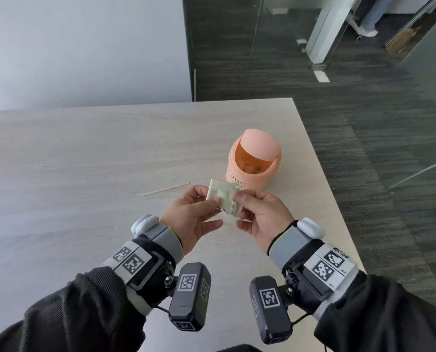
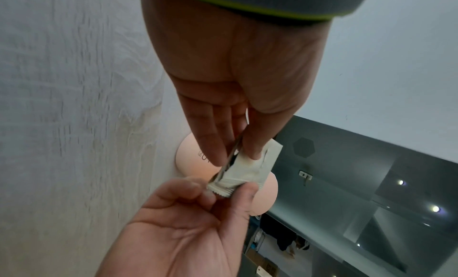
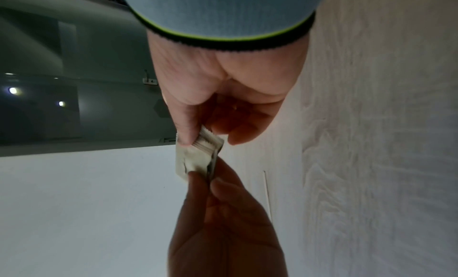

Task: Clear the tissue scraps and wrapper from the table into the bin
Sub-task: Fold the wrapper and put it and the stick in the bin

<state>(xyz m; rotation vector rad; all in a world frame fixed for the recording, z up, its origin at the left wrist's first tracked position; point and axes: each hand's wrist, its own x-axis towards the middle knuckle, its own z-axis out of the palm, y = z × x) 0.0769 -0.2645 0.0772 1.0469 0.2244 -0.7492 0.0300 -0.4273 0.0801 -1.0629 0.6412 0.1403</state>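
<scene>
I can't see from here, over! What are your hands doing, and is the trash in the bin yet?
Left hand and right hand both pinch the wrapper, above the table. Not binned yet. Orange bin just behind, flap tilted open. Path clear; thin stick on table.

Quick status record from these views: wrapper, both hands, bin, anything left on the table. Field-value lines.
wrapper: small pale packet, held in the air above the table, crimped edge toward the right hand
left hand: pinches the packet's left side
right hand: pinches the crimped end
bin: peach tabletop bin, just beyond the hands, swing lid tipped open, something inside
left on table: thin wooden stick, left of the bin
tissue scraps on table: none visible
</scene>
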